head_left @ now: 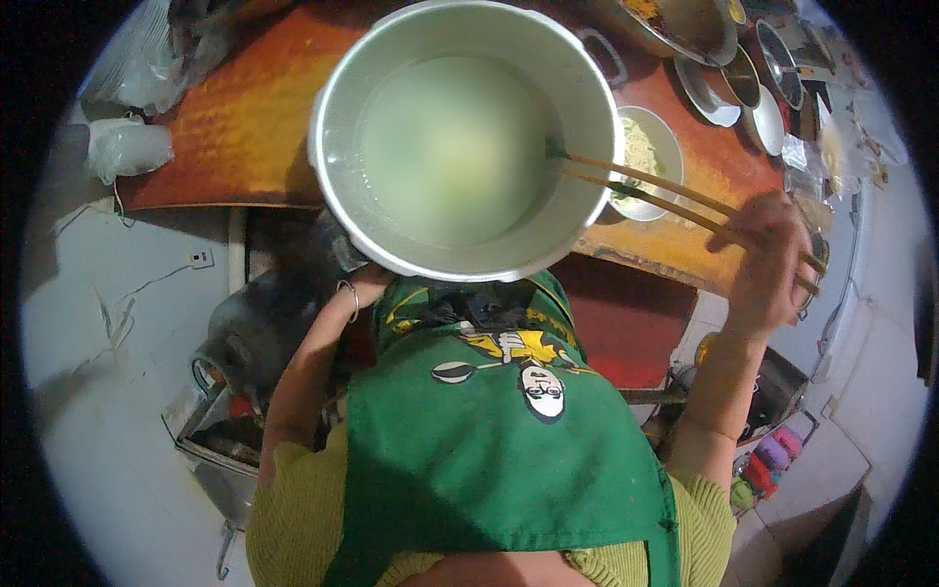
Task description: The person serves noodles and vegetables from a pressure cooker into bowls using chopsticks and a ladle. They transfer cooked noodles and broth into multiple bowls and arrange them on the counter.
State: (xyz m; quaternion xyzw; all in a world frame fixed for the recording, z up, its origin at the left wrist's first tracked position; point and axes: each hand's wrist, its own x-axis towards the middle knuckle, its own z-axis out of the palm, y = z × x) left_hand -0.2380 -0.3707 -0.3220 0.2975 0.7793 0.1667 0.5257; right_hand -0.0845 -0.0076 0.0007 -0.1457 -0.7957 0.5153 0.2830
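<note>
A big metal pot (pixel 337 186) fills the upper middle, holding cloudy pale liquid (pixel 421 176) with a blurred yellowish patch. My right hand (pixel 768 254) is closed round a pair of long wooden chopsticks (pixel 685 196). They slant leftward over the pot's right rim, with their darkened tips inside the pot. Just beyond the rim, a white bowl of noodles (pixel 641 152) sits on the table, partly behind the chopsticks. My left hand (pixel 372 284) is at the pot's near left side, close to a dark handle (pixel 342 249). The pot hides its fingers.
The orange-brown table (pixel 245 117) carries a large metal basin (pixel 675 29), plates (pixel 763 122) and smaller bowls (pixel 773 59) at far right. Plastic bags (pixel 132 147) lie at its left end. A dark gas cylinder (pixel 264 318) stands below, left of my green apron (pixel 489 450).
</note>
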